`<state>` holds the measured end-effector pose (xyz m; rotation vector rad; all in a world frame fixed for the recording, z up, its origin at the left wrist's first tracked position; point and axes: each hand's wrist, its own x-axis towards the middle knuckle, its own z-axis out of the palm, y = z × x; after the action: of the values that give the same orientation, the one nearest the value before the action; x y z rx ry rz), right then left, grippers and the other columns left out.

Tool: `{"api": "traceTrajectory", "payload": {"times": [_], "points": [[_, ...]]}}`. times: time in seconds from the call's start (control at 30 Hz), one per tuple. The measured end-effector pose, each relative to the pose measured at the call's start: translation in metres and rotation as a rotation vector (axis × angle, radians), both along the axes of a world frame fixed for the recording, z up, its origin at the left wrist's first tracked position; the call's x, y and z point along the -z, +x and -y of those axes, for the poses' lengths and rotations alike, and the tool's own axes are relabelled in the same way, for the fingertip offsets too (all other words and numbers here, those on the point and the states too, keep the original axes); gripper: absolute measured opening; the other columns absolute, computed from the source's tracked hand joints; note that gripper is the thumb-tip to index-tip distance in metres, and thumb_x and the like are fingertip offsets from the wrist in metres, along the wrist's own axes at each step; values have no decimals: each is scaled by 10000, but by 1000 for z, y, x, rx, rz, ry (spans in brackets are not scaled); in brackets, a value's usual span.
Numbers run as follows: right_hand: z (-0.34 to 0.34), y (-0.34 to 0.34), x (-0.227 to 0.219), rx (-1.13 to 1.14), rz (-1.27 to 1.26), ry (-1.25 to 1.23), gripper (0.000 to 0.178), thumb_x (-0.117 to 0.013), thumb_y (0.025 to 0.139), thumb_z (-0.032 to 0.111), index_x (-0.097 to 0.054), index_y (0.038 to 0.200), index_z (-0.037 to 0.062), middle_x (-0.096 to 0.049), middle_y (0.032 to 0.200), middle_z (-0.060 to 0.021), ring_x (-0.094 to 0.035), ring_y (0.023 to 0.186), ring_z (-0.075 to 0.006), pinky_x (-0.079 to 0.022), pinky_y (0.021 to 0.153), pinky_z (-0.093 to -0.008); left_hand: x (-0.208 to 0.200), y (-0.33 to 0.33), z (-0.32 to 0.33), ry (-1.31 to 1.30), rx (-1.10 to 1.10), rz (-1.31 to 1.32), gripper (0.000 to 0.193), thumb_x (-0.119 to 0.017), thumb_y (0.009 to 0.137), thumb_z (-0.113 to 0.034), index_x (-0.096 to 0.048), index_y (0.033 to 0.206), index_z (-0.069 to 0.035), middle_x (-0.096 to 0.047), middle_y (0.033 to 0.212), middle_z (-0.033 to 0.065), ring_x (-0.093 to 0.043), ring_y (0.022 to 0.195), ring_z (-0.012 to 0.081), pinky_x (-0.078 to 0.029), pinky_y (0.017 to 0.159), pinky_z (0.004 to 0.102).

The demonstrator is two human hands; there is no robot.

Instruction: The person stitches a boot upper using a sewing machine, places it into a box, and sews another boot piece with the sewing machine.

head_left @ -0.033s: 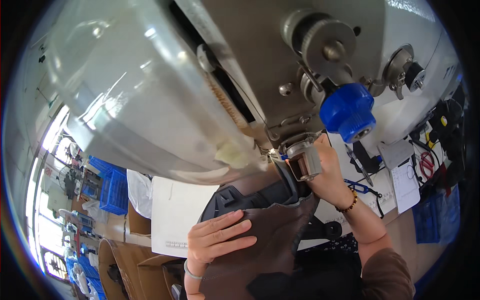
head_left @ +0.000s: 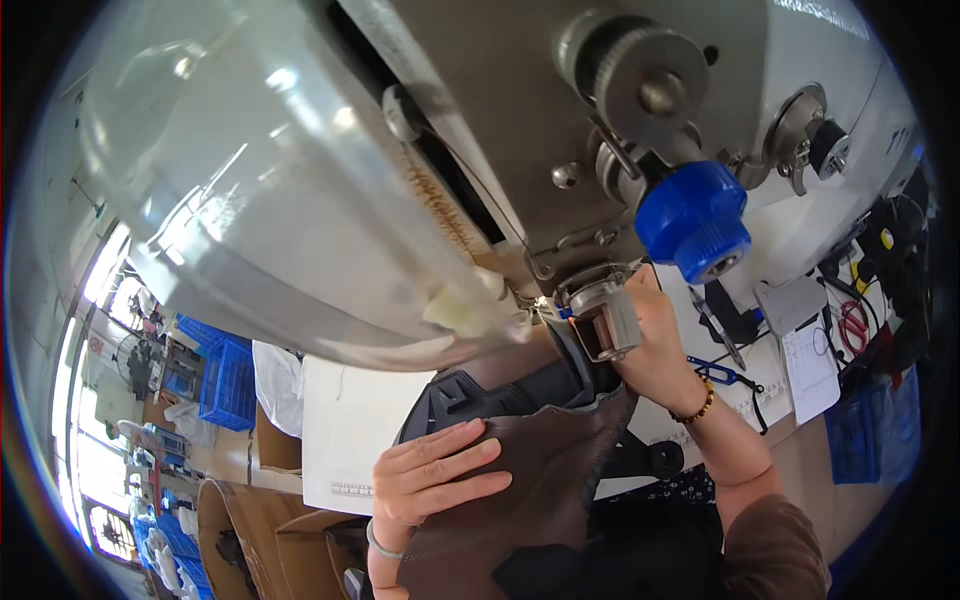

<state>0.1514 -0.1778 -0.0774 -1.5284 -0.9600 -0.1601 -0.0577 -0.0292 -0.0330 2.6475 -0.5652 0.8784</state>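
A piece of brown leather (head_left: 530, 450), joined to a stiff black part (head_left: 455, 395), lies under the head of a sewing machine (head_left: 500, 120). My left hand (head_left: 435, 475) rests flat on the leather with its fingers stretched out; the thumb is hidden. Beside the needle area, on its right, is my right hand (head_left: 650, 345), close to the far end of the work. Its fingers are hidden by the machine's metal parts, so their grip does not show. The needle's point is hard to make out behind the clear shield (head_left: 270, 200).
A blue knob (head_left: 695, 220) juts from the machine head. On the white table (head_left: 340, 425) at right lie tweezers (head_left: 720, 325), a blue thread snipper (head_left: 725, 375) and a written sheet (head_left: 810, 370). Cardboard boxes (head_left: 245, 530) and blue crates (head_left: 228, 385) stand at left.
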Motion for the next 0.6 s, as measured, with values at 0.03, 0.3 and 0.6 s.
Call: {"api": "traceTrajectory", "payload": {"times": [0.03,0.3,0.6], "points": [[0,0,0,20,25,-6,228,-642,736,192,-530,597,50,-411,566,-40,-312,650,-190,-277,630,-321,-1,1,-1,-5,3,6,259,-578,674,-112,-723,888,-131,-669,993,47,-622,993,237,-551,814,329],[-6,-2,-1,91,67,5,240,-637,707,204,-534,564,41,-413,550,-57,-317,609,-200,-270,616,-334,-5,6,-23,-128,142,-37,238,-612,711,-226,-718,874,-88,-674,971,109,-624,997,283,-528,829,359],[-10,-4,-3,140,152,45,250,-639,694,180,-511,526,46,-412,499,-63,-350,500,-205,-256,625,-333,-16,13,-49,-48,298,-96,250,-660,754,-208,-672,876,9,-640,978,238,-621,950,395,-536,777,403]]}}
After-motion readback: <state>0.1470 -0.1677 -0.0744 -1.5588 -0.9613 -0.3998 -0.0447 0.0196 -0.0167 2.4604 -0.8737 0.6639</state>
